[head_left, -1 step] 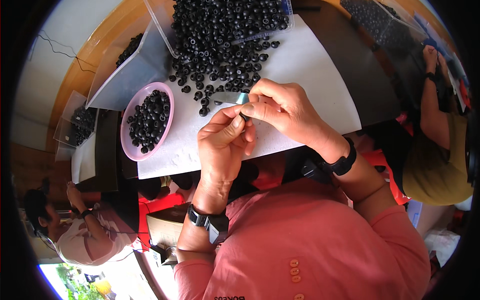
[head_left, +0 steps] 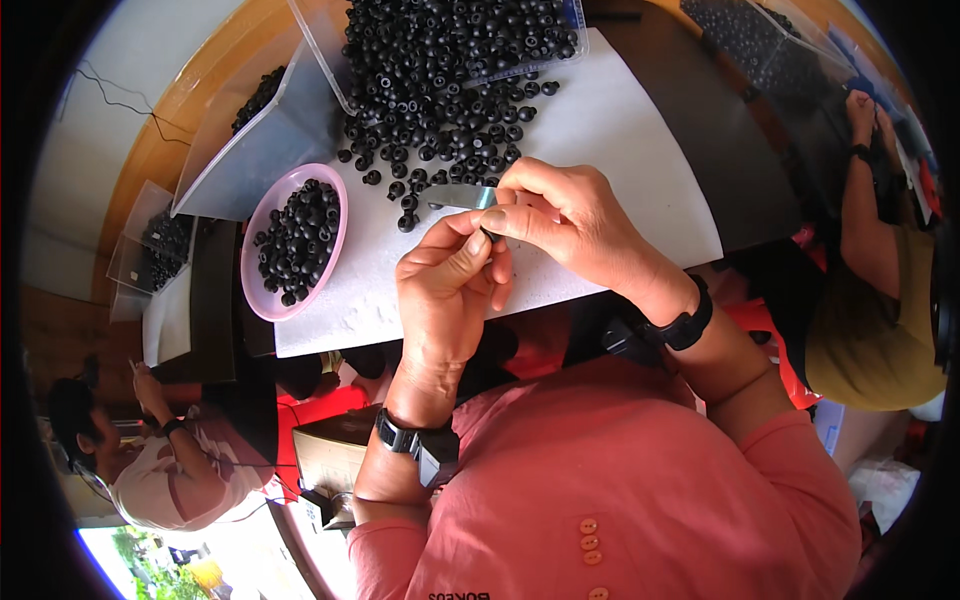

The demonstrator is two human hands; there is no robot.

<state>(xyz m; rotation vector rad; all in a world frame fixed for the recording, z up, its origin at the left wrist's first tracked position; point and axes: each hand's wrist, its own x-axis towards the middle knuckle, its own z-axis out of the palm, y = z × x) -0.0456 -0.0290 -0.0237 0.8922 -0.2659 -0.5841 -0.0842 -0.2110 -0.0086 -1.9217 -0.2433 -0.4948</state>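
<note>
My left hand pinches a small round black part between thumb and fingertips, which cover most of it. My right hand is closed on a knife with a short, broad metal blade pointing left. Its thumb presses down beside the black part, and the two hands meet there. The knife's handle is hidden in my fingers. Beyond the blade, a loose heap of similar black parts, many with a hole in them, spreads over the white board.
A pink oval bowl of black parts stands on the board's left. A clear tub lies at the back, its parts spilling out. A translucent bin stands behind the bowl. One person sits at left, another at right.
</note>
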